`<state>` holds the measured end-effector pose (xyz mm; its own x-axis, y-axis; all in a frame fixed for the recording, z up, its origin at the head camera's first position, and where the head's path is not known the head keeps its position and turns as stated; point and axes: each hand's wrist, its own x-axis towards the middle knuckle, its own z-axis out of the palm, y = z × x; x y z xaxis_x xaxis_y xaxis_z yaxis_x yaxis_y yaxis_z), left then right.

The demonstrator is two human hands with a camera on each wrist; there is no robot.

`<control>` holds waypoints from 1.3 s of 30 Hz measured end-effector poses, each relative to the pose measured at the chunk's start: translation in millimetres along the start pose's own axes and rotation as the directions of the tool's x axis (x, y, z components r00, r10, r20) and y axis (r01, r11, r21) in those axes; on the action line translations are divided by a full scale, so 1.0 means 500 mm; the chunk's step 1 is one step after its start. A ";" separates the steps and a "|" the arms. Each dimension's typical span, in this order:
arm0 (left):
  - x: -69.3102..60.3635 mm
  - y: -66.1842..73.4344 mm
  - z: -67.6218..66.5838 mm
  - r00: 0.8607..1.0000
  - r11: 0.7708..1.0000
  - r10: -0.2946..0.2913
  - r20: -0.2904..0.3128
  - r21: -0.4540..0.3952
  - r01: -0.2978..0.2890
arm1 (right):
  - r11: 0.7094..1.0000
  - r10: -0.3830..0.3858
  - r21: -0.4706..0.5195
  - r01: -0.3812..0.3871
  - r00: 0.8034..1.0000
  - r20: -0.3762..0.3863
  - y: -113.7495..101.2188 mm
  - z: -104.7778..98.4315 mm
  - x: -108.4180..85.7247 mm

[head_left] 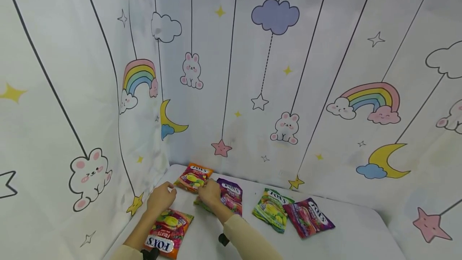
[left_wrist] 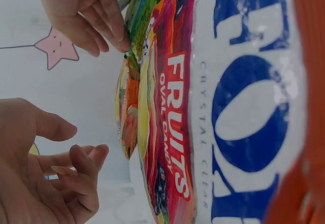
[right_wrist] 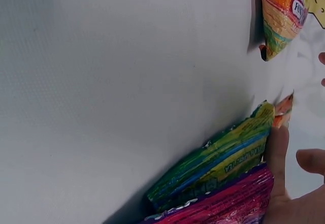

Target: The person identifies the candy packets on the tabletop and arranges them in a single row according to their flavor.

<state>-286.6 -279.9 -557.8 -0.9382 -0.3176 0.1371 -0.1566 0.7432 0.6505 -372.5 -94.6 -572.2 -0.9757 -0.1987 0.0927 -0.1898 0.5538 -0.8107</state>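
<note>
At the far left, a white wall bears a printed bunny and a yellow star, then bends at a corner into the back wall, where rainbows, clouds and moons hang on drawn lines. Along the white worktop's left edge, an orange packet lies nearest; just beyond it the left hand hangs with fingers loosely curled, holding nothing. Slightly right, at the back corner, lies a second orange packet. Next comes the right hand, its straight fingers touching a green packet, with a purple packet against it. Farther right, a second green packet and a second purple packet lie flat, their edges meeting. The smooth worktop ends in a rounded corner near a printed pink star.
</note>
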 end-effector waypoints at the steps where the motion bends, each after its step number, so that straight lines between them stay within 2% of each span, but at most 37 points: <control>1: 0.001 -0.001 0.002 1.000 1.000 -0.002 -0.004 0.002 0.002 | 1.000 0.002 -0.001 -0.002 1.000 0.003 0.002 0.001 0.001; 9: 0.021 -0.002 0.018 1.000 1.000 -0.010 -0.006 -0.006 0.010 | 0.999 0.018 0.044 -0.019 1.000 0.025 0.013 0.003 0.008; 12: 0.031 -0.004 0.027 1.000 0.999 -0.022 0.014 -0.036 0.023 | 1.000 0.016 0.009 -0.016 1.000 0.005 0.013 0.004 0.009; 15: 0.042 -0.004 0.036 0.999 0.998 -0.023 0.033 -0.064 0.025 | 0.998 -0.002 -0.062 -0.001 0.999 -0.046 0.010 0.006 0.013; 20: 0.061 0.005 0.043 1.000 0.998 -0.023 0.019 -0.063 0.024 | 0.994 -0.021 -0.106 0.012 0.997 -0.080 0.005 0.009 0.023; 26: 0.076 0.014 0.039 0.999 0.997 -0.032 0.022 -0.068 0.033 | 0.988 -0.031 -0.150 0.026 0.999 -0.033 0.003 0.012 0.038; 34: 0.103 0.009 0.044 1.000 1.000 -0.004 0.025 -0.009 0.005 | 0.985 -0.026 -0.171 0.027 1.000 0.012 -0.002 0.013 0.043; 39: 0.122 0.006 0.053 1.000 1.000 0.007 0.004 0.022 -0.007 | 0.986 0.041 -0.163 -0.037 0.999 0.022 -0.009 0.018 0.054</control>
<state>-352.6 -281.4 -567.0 -0.9404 -0.3105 0.1389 -0.1569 0.7582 0.6329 -397.0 -109.9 -571.2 -0.9800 -0.1935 0.0469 -0.1692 0.6855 -0.7081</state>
